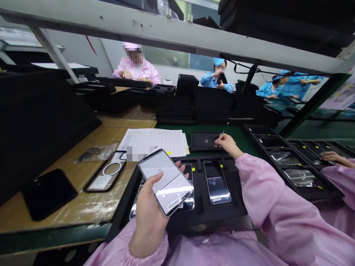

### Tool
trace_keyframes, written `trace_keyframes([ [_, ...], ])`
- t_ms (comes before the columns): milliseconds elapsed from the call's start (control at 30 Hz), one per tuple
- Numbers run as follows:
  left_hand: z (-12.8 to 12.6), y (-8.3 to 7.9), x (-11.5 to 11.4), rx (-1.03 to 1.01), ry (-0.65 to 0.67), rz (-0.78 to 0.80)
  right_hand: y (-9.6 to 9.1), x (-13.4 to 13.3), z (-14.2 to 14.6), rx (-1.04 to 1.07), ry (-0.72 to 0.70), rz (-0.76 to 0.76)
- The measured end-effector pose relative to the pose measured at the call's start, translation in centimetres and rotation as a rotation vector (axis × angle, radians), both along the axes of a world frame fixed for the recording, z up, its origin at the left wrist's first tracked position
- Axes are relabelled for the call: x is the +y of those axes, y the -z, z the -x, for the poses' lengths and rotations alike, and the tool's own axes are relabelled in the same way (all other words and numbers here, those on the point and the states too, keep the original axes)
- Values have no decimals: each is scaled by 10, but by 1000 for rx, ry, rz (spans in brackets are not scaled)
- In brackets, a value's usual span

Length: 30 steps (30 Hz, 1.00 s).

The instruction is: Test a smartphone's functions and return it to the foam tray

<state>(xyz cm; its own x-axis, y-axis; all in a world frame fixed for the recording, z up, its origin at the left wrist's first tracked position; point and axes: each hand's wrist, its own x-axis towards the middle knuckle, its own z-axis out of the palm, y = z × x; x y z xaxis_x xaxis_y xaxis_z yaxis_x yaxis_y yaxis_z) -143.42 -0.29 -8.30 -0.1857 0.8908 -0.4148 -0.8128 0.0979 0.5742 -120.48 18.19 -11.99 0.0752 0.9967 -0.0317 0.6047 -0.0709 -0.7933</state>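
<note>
The glossy rectangular glass panel (pixel 165 181) is up off the bench in the left hand (pixel 148 218); from my remote seat I see the fingers wrapped round its lower edge and the thumb laid across its face, so the grip is closed on it, tilted toward the camera. The right hand (pixel 227 144) reaches forward, fingertips bunched over a small flat black tray (pixel 202 142) of tiny parts; I cannot tell whether they pinch anything. Beneath the held panel lies a black foam slotted tray (pixel 199 184); a second shiny panel (pixel 216 181) rests in one of its slots. To the left, on brown cardboard, lie a printed white paper sheet (pixel 155 142), a clear phone case with a white ring (pixel 107 175) and a black slab-like phone (pixel 48 192). At far right a co-worker's hand (pixel 331 157) rests on a long black compartment tray (pixel 277 147).
</note>
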Motion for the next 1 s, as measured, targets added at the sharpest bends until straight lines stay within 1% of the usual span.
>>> trace_keyframes([
  [67, 1, -1, 6, -35, -43, -5, -10, -34, 14, 157, -134, -33],
  [133, 0, -4, 12, -94, -76, -30, -20, -75, 27, 337, -273, -26],
  [167, -1, -5, 15, -126, -88, -51, -23, -95, 33, 547, -369, 11],
  [200, -3, -6, 17, -155, -98, -71, -26, -113, 37, 705, -425, 65],
  [267, -7, -7, 22, -193, -116, -105, -30, -140, 43, 921, -471, 166],
  [333, -11, -8, 24, -215, -119, -131, -29, -156, 47, 998, -450, 220],
  [467, -15, -7, 24, -242, -93, -152, -19, -163, 49, 1022, -410, 246],
  [600, -16, -7, 22, -217, -107, -134, -9, -166, 50, 1085, -392, 318],
  [767, -16, -5, 25, -224, -102, -142, -4, -172, 52, 1164, -439, 359],
  [833, -16, -4, 26, -233, -80, -134, -3, -175, 54, 1181, -440, 357],
  [1000, -20, -2, 27, -235, -42, -114, 0, -182, 60, 1166, -354, 308],
])
